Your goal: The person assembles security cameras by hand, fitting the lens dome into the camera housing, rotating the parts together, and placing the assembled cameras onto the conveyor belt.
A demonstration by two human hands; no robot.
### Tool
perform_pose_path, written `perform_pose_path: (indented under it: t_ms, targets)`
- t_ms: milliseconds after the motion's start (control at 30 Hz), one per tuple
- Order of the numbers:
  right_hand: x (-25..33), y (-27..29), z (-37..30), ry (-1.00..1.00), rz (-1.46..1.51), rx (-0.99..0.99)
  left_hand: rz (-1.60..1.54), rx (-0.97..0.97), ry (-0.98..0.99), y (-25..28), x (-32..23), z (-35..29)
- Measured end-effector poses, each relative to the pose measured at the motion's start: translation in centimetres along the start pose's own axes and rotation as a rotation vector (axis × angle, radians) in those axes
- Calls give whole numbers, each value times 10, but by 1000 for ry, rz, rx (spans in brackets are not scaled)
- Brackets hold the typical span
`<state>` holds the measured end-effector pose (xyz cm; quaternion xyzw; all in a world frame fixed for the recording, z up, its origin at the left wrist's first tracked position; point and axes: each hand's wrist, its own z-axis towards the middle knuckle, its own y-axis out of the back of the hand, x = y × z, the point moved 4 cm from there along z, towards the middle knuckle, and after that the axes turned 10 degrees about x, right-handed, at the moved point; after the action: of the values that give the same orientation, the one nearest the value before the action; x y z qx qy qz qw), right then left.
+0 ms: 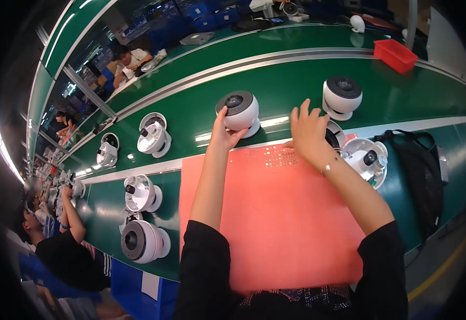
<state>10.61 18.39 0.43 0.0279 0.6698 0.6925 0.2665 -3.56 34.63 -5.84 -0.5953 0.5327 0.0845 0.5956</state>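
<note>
My left hand (224, 133) grips a round white camera (249, 114) with a dark grey front by its left side. The camera's front tips upward, and its white base shows at the lower right, over the green surface. Apart from it, my right hand (308, 133) holds nothing, its fingers spread above the far edge of the pink mat (275, 218). Small round pieces (281, 157) lie in rows on the mat below that hand. Partly behind my right wrist are an opened white camera housing (370, 160) and a round shell part (335, 133).
Another white camera (342, 96) stands at the far right, near a red bin (396, 55). Opened housings (154, 136) and a camera (142, 241) stand to the left. A black bag (416, 170) lies at right. Co-workers sit along the left, one in black (67, 256).
</note>
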Motion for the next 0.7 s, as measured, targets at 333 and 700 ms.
perform_pose_path:
  t_ms: [333, 700]
  targets:
    - [-2, 12, -47, 316, 188, 53, 225, -135, -103, -7, 33, -28]
    - [-63, 41, -208, 637, 896, -216, 350, 801, 187, -41, 125, -180]
